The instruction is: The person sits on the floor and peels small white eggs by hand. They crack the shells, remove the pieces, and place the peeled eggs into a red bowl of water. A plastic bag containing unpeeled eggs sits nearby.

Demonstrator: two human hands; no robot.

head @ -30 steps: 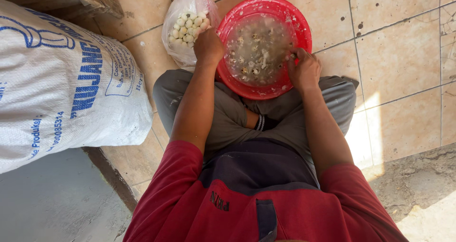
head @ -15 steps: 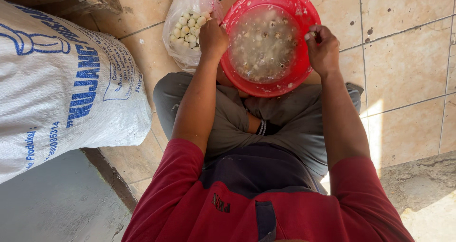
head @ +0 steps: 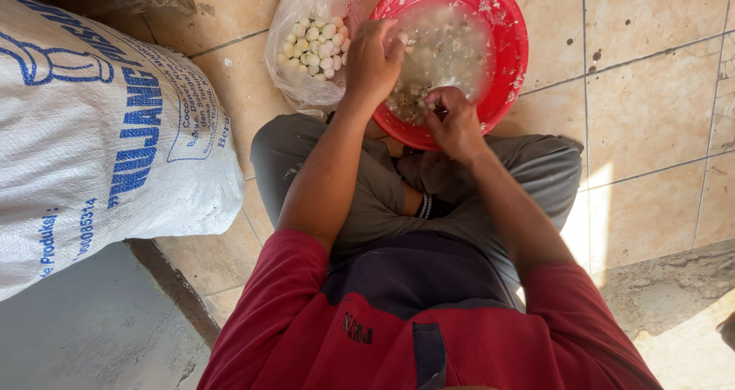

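Resting tilted toward the lap, red basin (head: 511,45) holds both hands (head: 375,61).

The round red plastic basin (head: 511,34) is cut off at the top edge of the frame, and its near rim is hidden behind the left hand (head: 373,59) and right hand (head: 457,122). Its cloudy water blurs the small pale pieces inside; their kind cannot be told. Whether either hand grips a piece cannot be seen, as the fingertips are turned away. The large white woven sack with blue print (head: 99,137) runs off the left edge. The clear plastic bag of small white round items (head: 312,42) is clipped at the top.
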